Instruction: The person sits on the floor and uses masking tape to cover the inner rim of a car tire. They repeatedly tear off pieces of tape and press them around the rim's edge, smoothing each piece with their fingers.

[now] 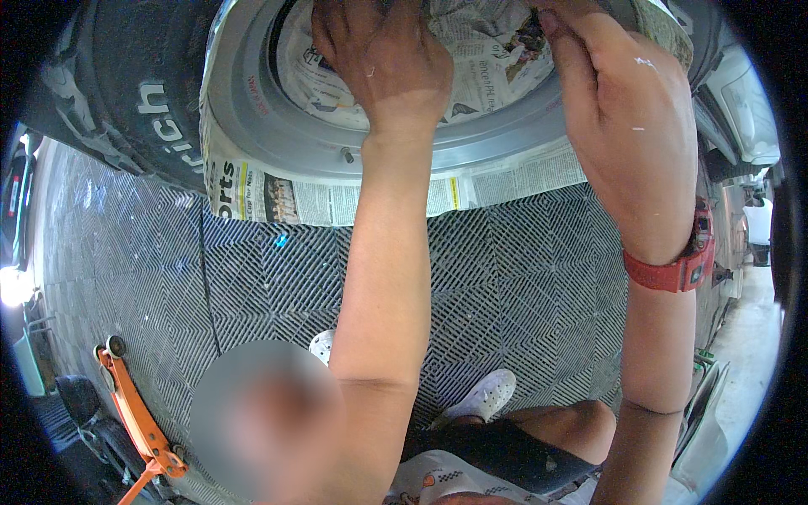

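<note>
Far left: white light (pixel 15 286) flaring
Floor (pixel 480 290): well lit, sheen at left
Lower left: round blurred patch (pixel 265 421)
Corners: black, straight edges bowed

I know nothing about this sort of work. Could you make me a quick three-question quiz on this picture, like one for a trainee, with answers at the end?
1. What printed material runs along the lower outer edge of the round, silver-grey metal wheel rim?
2. The bare left grip shows in front of: A) the rim; B) the long orange tool; C) a white perforated shoe?
3. True or false: the red plastic wristwatch is on the left wrist.

Key: 1. Pale newspaper sheets. 2. A. 3. False; it is on the right.
</note>
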